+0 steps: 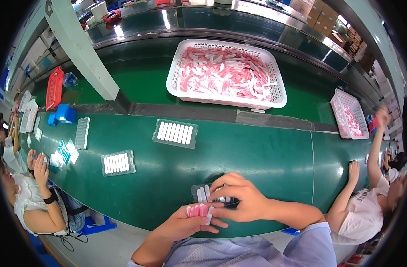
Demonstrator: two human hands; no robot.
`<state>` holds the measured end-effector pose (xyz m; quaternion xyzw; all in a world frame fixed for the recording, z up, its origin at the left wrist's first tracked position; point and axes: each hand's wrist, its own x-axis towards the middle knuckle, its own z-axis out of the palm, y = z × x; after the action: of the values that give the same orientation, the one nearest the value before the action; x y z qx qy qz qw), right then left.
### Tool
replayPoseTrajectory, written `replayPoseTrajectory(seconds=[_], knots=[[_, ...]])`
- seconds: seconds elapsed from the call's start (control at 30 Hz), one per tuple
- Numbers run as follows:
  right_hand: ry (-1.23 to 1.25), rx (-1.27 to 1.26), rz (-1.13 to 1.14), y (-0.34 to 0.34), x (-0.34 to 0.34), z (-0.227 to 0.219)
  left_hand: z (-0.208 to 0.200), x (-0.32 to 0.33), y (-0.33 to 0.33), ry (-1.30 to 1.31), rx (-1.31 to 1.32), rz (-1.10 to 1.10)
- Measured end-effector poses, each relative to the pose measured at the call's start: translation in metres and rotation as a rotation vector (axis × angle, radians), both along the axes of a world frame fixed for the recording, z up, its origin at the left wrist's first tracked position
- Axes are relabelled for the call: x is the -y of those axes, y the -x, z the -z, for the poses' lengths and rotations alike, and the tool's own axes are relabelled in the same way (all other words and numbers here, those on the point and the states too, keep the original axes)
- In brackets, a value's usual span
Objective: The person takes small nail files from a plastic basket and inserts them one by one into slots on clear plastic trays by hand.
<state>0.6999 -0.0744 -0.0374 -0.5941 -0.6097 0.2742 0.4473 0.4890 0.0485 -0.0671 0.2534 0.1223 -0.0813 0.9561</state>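
Observation:
My left hand (pixel 191 222) is closed around several flat, round-ended strips (pixel 197 211), pink on some faces and white on others. They stick up fanned between its thumb and fingers, at the table's near edge. Just beyond lies a clear plastic tray (pixel 196 190) with white strips side by side in its slots; fingers cover part of it. My right hand (pixel 241 196) arches over this tray, its fingertips at the strips there and its thumb by the left hand's bundle. The right hand's fingers are curved and apart, and I can make out no strip between them.
Two clear trays, one farther back (pixel 175 133) and one to the left (pixel 118 163), hold rows of white strips. A large white basket (pixel 228 103) of loose pink and white strips stands beyond a dark ledge. People sit on both sides; one person's hand (pixel 354 171) rests at right.

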Motion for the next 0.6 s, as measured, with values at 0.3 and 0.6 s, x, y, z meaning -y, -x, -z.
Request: replayPoseTrajectory(seconds=[0.3, 0.6], knots=[[0.092, -0.06, -0.077, -0.002, 0.001, 0.005, 0.007, 0.005, 0.001, -0.038, 0.006, 0.092], [0.254, -0.653, 0.064, -0.024, 0.015, 0.007, 0.01, -0.001, 0.01, -0.193, 0.041, 0.018]])
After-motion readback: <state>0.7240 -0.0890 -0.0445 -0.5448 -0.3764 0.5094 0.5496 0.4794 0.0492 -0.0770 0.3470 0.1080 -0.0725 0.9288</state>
